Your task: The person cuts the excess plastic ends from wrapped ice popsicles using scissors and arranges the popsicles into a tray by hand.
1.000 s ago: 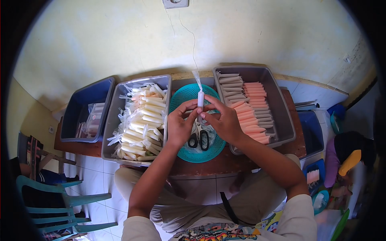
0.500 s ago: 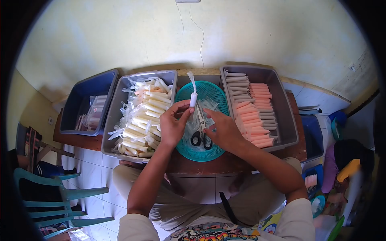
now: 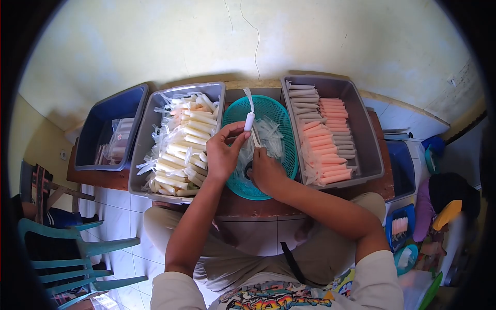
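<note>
My left hand (image 3: pixel 222 153) pinches a whitish filled plastic tube (image 3: pixel 249 122), which looks like an ice pop. It stands upright in the fingers, its twisted clear tail (image 3: pixel 249 98) pointing up. Just to the right, my right hand (image 3: pixel 267 170) is closed around scissors (image 3: pixel 256 138); their blades point up near the tube's lower end, and part of a black handle shows beside the fingers. Both hands are above a turquoise basket (image 3: pixel 295 142), in which clear plastic scraps (image 3: pixel 273 137) lie.
Left of the basket, a grey tub (image 3: pixel 135 178) holds many cream tubes with loose plastic tails. The right grey tub (image 3: pixel 374 165) has rows of pink and greyish tubes. Farther left is a blue tub (image 3: pixel 85 150) with packaged tubes. A green chair (image 3: pixel 111 245) stands lower left.
My right hand has turned and closed around the scissors, covering most of the handles, where its fingers were spread beside them before. My left hand still holds the tube in nearly the same place.
</note>
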Available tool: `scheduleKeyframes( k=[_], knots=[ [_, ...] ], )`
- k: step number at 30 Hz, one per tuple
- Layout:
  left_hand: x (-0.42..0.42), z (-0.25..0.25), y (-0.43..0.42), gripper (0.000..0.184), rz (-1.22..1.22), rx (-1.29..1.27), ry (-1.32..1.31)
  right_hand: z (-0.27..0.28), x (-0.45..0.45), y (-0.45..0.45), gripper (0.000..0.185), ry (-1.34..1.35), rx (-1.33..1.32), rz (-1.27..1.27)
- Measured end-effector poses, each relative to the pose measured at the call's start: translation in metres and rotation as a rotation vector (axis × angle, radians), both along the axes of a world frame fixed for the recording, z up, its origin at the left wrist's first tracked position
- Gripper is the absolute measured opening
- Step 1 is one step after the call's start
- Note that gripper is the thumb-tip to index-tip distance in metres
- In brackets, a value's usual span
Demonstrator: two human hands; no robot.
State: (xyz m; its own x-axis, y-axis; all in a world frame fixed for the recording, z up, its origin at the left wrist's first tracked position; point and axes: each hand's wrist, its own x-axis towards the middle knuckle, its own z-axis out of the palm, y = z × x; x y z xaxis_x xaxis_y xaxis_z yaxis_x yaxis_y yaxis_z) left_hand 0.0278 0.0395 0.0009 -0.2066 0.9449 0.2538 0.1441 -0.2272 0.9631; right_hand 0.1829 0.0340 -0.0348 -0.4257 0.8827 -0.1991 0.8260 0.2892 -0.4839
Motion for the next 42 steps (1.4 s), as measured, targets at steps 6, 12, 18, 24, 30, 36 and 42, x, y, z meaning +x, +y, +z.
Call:
scheduleKeyframes(
  k=[6,12,18,24,30,36,42],
  knots=[
    [0.002,0.005,-0.004,0.026,-0.001,0.004,0.03,-0.017,-0.005,0.008,0.06,-0.007,0.131,-0.027],
    [0.002,0.004,-0.006,0.026,-0.004,0.018,0.079,-0.015,-0.005,0.007,0.028,0.001,0.235,0.0],
    [0.002,0.003,-0.005,0.026,-0.004,0.04,0.069,-0.006,0.0,0.009,0.032,0.041,0.178,-0.032],
    [0.0,0.003,-0.005,0.026,-0.005,0.045,0.047,0.003,0.004,0.009,0.051,0.064,0.123,-0.051],
    [-0.008,0.011,-0.007,0.028,0.01,0.084,-0.013,0.031,0.036,0.014,0.074,0.145,0.108,0.065],
    [-0.019,0.034,-0.009,0.028,0.055,0.165,0.035,0.073,0.061,0.008,0.085,0.361,0.157,0.039],
    [-0.032,0.048,-0.013,0.029,0.144,0.22,0.208,0.098,0.071,-0.013,0.091,0.541,0.051,0.073]
  ],
)
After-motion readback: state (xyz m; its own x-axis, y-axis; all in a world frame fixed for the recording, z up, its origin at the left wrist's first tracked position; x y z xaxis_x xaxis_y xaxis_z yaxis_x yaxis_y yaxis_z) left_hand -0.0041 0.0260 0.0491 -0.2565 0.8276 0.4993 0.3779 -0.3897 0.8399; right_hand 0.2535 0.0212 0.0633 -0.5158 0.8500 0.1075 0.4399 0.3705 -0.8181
